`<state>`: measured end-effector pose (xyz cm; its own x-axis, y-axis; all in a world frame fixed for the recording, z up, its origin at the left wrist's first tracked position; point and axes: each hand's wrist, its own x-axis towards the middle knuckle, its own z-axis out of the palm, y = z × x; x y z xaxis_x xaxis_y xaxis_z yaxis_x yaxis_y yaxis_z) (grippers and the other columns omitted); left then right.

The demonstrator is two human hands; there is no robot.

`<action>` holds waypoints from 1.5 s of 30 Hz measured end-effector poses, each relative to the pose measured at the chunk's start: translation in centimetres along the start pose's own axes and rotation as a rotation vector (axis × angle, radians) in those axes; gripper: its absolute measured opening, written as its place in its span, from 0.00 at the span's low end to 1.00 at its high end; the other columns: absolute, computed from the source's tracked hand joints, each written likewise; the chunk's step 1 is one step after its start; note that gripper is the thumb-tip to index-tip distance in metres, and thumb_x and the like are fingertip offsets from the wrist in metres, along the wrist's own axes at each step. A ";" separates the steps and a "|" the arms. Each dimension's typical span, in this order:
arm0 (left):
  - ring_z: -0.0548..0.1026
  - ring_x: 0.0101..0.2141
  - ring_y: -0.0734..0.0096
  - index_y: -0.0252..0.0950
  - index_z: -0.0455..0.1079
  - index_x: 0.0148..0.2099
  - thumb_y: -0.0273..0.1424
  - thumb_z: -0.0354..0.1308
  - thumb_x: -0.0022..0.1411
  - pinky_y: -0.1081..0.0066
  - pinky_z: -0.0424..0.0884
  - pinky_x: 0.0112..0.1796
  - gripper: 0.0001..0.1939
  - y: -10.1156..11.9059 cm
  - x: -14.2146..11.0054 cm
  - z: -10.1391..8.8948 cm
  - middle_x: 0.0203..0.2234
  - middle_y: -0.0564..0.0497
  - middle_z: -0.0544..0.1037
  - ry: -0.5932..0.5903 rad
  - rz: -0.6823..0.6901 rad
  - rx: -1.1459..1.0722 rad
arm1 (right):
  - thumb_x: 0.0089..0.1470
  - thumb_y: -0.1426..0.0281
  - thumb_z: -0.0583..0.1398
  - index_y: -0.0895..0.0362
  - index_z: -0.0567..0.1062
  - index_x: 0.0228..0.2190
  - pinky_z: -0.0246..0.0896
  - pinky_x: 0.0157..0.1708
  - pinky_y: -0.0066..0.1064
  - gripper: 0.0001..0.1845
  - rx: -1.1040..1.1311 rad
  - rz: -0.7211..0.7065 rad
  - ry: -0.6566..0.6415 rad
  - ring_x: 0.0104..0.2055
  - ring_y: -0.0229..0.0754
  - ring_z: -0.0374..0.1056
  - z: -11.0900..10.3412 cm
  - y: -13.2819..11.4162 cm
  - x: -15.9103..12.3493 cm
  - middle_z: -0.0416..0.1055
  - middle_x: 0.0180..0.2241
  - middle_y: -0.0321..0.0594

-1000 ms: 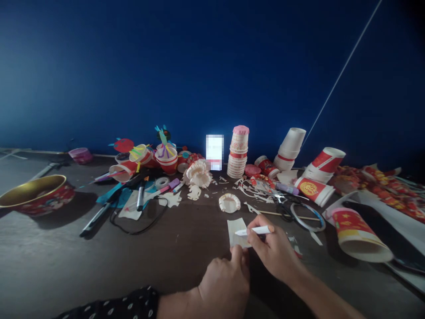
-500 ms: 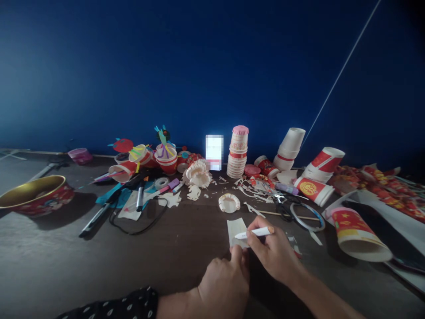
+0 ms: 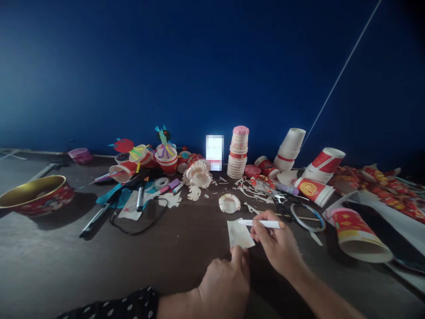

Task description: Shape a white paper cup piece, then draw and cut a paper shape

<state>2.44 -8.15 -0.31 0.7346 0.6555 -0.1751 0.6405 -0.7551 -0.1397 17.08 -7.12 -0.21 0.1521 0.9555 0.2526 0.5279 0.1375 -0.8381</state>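
Note:
A small pale piece of paper (image 3: 239,235) lies on the dark table in front of me. My left hand (image 3: 226,281) is closed, its fingers curled and its thumb and fingertips at the paper's near edge. Between the fingers of my right hand (image 3: 277,246) is a white marker (image 3: 260,223), held nearly level. Its tip is over the upper part of the paper; whether it touches cannot be made out. Just beyond the paper sits a small round cup base with a curled rim (image 3: 229,203).
Paper scraps and scissors (image 3: 281,198) lie beyond my right hand, near a roll of tape (image 3: 307,217). A red paper cup (image 3: 358,235) lies at right beside a dark phone (image 3: 388,235). Stacked cups (image 3: 237,155) stand at the back. A gold-lined bowl (image 3: 36,195) is at left.
My right hand has shifted slightly right and away from me, and the marker's tip has moved from the paper's middle toward its far edge. My left hand stays in place.

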 end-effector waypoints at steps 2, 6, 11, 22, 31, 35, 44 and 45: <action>0.75 0.24 0.67 0.29 0.56 0.57 0.22 0.42 0.62 0.71 0.72 0.21 0.20 0.0 0.0 -0.2 0.37 0.38 0.70 -0.018 -0.009 -0.006 | 0.53 0.60 0.52 0.55 0.65 0.27 0.60 0.22 0.26 0.12 0.026 0.000 0.013 0.22 0.38 0.66 0.0 0.0 0.1 0.69 0.20 0.35; 0.75 0.25 0.65 0.27 0.56 0.57 0.22 0.41 0.62 0.69 0.72 0.21 0.20 0.0 -0.2 -0.3 0.38 0.37 0.70 -0.003 0.013 -0.002 | 0.53 0.59 0.52 0.55 0.65 0.27 0.61 0.22 0.26 0.12 0.044 -0.002 0.021 0.23 0.38 0.66 -0.1 0.0 0.0 0.69 0.20 0.36; 0.75 0.24 0.68 0.26 0.58 0.56 0.22 0.42 0.62 0.73 0.71 0.20 0.20 0.0 -0.3 -0.1 0.39 0.35 0.70 0.025 0.027 0.062 | 0.54 0.61 0.51 0.55 0.64 0.25 0.58 0.22 0.26 0.12 -0.078 0.000 -0.034 0.21 0.37 0.64 -0.2 -0.4 -0.1 0.68 0.19 0.34; 0.74 0.22 0.68 0.26 0.57 0.56 0.23 0.43 0.61 0.72 0.69 0.18 0.20 0.0 -0.2 0.8 0.38 0.36 0.71 0.085 0.049 0.092 | 0.54 0.62 0.50 0.55 0.65 0.24 0.55 0.22 0.26 0.12 -0.177 -0.038 -0.121 0.21 0.36 0.62 -0.3 -1.0 -0.2 0.67 0.19 0.32; 0.74 0.22 0.68 0.27 0.58 0.55 0.23 0.46 0.61 0.72 0.69 0.19 0.20 0.1 -0.2 0.9 0.38 0.35 0.71 0.118 0.033 0.066 | 0.54 0.62 0.50 0.54 0.65 0.24 0.56 0.23 0.27 0.12 -0.175 -0.058 -0.141 0.22 0.37 0.63 -0.3 -1.2 -0.1 0.68 0.20 0.33; 0.74 0.22 0.69 0.27 0.59 0.55 0.22 0.43 0.62 0.73 0.69 0.19 0.19 0.1 -0.2 0.8 0.37 0.37 0.71 0.098 0.022 0.073 | 0.54 0.63 0.50 0.54 0.65 0.24 0.56 0.24 0.27 0.11 -0.183 -0.067 -0.147 0.23 0.37 0.64 -0.3 -1.2 -0.1 0.68 0.20 0.33; 0.74 0.23 0.68 0.28 0.56 0.57 0.23 0.43 0.62 0.73 0.70 0.20 0.20 0.1 -0.1 0.8 0.38 0.37 0.71 0.072 0.033 0.096 | 0.53 0.64 0.51 0.54 0.65 0.24 0.56 0.23 0.26 0.10 -0.196 -0.032 -0.136 0.22 0.37 0.64 -0.3 -1.0 -0.1 0.69 0.19 0.32; 0.74 0.23 0.68 0.28 0.56 0.57 0.22 0.42 0.62 0.73 0.70 0.20 0.20 0.1 -0.1 0.8 0.38 0.37 0.71 0.072 0.031 0.089 | 0.53 0.64 0.51 0.54 0.65 0.24 0.55 0.23 0.26 0.10 -0.196 -0.031 -0.131 0.22 0.37 0.64 -0.3 -1.0 -0.1 0.68 0.19 0.32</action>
<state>2.20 -8.30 -1.05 0.7698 0.6286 -0.1109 0.5973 -0.7706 -0.2222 16.81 -7.49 0.78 0.0301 0.9791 0.2011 0.6848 0.1264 -0.7177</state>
